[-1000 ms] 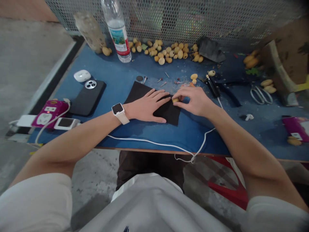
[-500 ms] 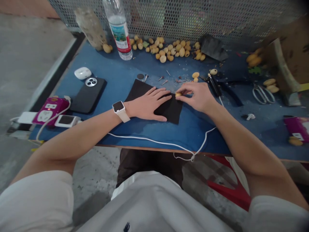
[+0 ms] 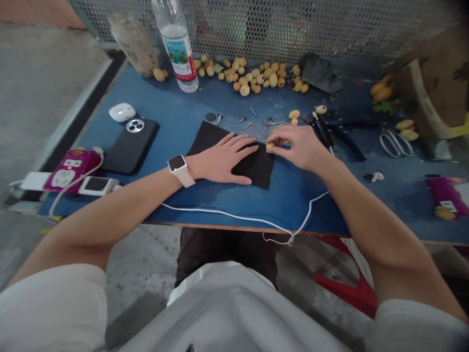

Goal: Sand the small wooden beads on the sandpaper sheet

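Note:
A black sheet that looks like sandpaper [image 3: 256, 168] lies flat on the blue table [image 3: 205, 200]. My left hand [image 3: 223, 159] is spread on the sheet, palm down, fingers apart. At the sheet's right edge, my right hand [image 3: 298, 146] pinches a small yellowish nut-like piece [image 3: 270, 145] between thumb and fingers, low against the sheet. Most of the piece is covered by the fingertips. Behind the hands lie small metal rotary bits [image 3: 248, 125] and a dark round disc [image 3: 210, 117]. Close to my right hand are a pale yellow piece [image 3: 294, 114] and a black pen-like tool [image 3: 320, 129].
Several yellowish nut-like pieces [image 3: 252, 78] line the back beside a water bottle [image 3: 181, 61]. Phone [image 3: 130, 146], earbud case [image 3: 122, 112] and purple power strip [image 3: 73, 168] sit left. Pliers [image 3: 348, 142] and scissors [image 3: 395, 143] lie right. A white cable [image 3: 227, 212] crosses the front.
The whole view has shifted slightly. Both hands keep nearly the same place on the sheet, and the right hand still pinches the small piece.

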Demonstrator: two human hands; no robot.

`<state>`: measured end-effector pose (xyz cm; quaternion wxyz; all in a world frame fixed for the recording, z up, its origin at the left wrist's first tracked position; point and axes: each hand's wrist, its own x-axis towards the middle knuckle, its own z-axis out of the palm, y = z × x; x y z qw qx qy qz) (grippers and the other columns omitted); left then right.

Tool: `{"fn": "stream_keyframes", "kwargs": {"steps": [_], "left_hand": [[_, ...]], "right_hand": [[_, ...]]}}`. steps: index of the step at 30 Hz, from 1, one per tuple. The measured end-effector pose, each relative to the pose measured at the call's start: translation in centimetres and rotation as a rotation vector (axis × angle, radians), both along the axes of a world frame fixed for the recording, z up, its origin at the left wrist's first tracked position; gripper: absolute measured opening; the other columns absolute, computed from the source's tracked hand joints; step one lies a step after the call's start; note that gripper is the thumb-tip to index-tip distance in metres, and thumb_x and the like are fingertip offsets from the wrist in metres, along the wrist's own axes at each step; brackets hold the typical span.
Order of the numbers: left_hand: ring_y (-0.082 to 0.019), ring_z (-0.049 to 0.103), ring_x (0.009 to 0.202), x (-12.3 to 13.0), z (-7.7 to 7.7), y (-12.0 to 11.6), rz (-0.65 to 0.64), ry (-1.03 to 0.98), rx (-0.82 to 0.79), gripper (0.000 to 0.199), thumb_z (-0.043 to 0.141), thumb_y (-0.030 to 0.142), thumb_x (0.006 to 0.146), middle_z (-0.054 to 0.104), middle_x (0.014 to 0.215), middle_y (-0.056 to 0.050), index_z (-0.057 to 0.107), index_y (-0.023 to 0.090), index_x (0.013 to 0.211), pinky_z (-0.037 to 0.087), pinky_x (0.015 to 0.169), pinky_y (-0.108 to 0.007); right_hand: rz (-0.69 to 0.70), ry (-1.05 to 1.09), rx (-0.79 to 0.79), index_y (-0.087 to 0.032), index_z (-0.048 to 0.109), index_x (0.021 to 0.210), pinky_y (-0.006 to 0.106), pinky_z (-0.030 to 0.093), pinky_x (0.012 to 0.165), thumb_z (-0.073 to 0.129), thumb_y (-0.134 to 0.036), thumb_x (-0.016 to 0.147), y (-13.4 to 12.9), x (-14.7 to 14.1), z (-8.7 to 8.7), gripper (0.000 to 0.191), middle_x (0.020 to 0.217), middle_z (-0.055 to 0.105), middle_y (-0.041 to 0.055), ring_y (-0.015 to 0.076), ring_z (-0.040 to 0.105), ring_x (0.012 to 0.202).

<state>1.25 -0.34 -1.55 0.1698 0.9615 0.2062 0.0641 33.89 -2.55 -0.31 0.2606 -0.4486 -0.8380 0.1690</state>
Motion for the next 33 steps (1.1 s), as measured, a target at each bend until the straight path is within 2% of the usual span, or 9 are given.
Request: {"fn": "stream_keyframes", "kwargs": {"steps": [5, 11, 17, 21, 23, 27, 30, 33], "left_hand": [[-0.052, 0.032, 0.189, 0.0, 0.0, -0.1, 0.011, -0.019, -0.006, 0.116, 0.058, 0.101, 0.111, 0.038, 0.201, -0.026, 0.049, 0.017, 0.19, 0.017, 0.155, -0.075], [-0.053, 0.03, 0.19, 0.1, 0.1, -0.2, 0.025, -0.009, -0.007, 0.117, 0.056, 0.101, 0.112, 0.036, 0.202, -0.026, 0.045, 0.017, 0.193, 0.015, 0.156, -0.074], [-0.052, 0.03, 0.19, 0.1, 0.2, -0.2, 0.02, 0.0, -0.017, 0.116, 0.056, 0.101, 0.113, 0.035, 0.203, -0.025, 0.044, 0.018, 0.193, 0.014, 0.156, -0.075], [-0.052, 0.028, 0.19, 0.0, 0.3, -0.3, 0.023, 0.006, -0.009, 0.117, 0.051, 0.102, 0.114, 0.034, 0.203, -0.026, 0.043, 0.016, 0.194, 0.014, 0.156, -0.074], [-0.051, 0.029, 0.19, 0.0, 0.3, -0.3, 0.026, 0.005, 0.001, 0.117, 0.051, 0.101, 0.114, 0.035, 0.202, -0.026, 0.044, 0.015, 0.194, 0.014, 0.156, -0.074], [-0.052, 0.033, 0.188, 0.0, 0.2, -0.3, 0.026, -0.016, 0.01, 0.114, 0.056, 0.099, 0.113, 0.039, 0.201, -0.026, 0.047, 0.017, 0.192, 0.018, 0.155, -0.076], [-0.052, 0.033, 0.188, 0.0, 0.2, -0.3, 0.022, -0.017, 0.011, 0.117, 0.053, 0.102, 0.113, 0.038, 0.201, -0.026, 0.046, 0.017, 0.193, 0.018, 0.155, -0.076], [-0.052, 0.031, 0.189, 0.0, 0.2, -0.2, 0.024, -0.001, 0.007, 0.121, 0.047, 0.105, 0.113, 0.036, 0.202, -0.026, 0.043, 0.016, 0.195, 0.016, 0.155, -0.076]], "right_hand": [[0.14, -0.021, -0.112, -0.035, 0.093, 0.106, 0.054, 0.066, 0.097, 0.091, -0.061, 0.104, -1.2, -0.3, 1.0, 0.027, 0.1, 0.09, 0.0067, 0.0335, 0.081, 0.093], [-0.055, 0.047, -0.038, -0.034, 0.092, 0.107, 0.061, 0.064, 0.1, 0.089, -0.053, 0.106, -0.4, -1.0, 0.0, 0.019, 0.103, 0.089, 0.0072, 0.0361, 0.081, 0.095], [0.06, -0.033, -0.091, -0.034, 0.092, 0.102, 0.056, 0.065, 0.099, 0.095, -0.059, 0.102, -1.0, -0.6, 0.9, 0.025, 0.094, 0.088, 0.0055, 0.0332, 0.081, 0.092], [-0.049, 0.009, -0.039, -0.03, 0.093, 0.104, 0.053, 0.066, 0.093, 0.088, -0.055, 0.106, -1.0, -0.7, 1.0, 0.025, 0.099, 0.091, 0.0075, 0.0323, 0.082, 0.09], [-0.058, 0.025, -0.024, -0.029, 0.093, 0.105, 0.052, 0.066, 0.091, 0.088, -0.052, 0.106, -0.9, -0.8, 1.1, 0.024, 0.102, 0.092, 0.0082, 0.0317, 0.082, 0.088], [0.087, -0.05, -0.109, -0.03, 0.094, 0.104, 0.052, 0.065, 0.093, 0.092, -0.054, 0.104, -1.1, -0.7, 1.3, 0.024, 0.096, 0.09, 0.0073, 0.0313, 0.082, 0.088], [0.021, -0.049, -0.06, -0.031, 0.095, 0.109, 0.056, 0.065, 0.095, 0.089, -0.054, 0.107, -1.0, -0.9, 1.1, 0.024, 0.098, 0.09, 0.009, 0.0336, 0.081, 0.09], [-0.042, -0.03, 0.0, -0.03, 0.094, 0.107, 0.054, 0.065, 0.091, 0.087, -0.054, 0.108, -0.8, -1.2, 0.8, 0.025, 0.099, 0.09, 0.0098, 0.0331, 0.079, 0.089]]}}
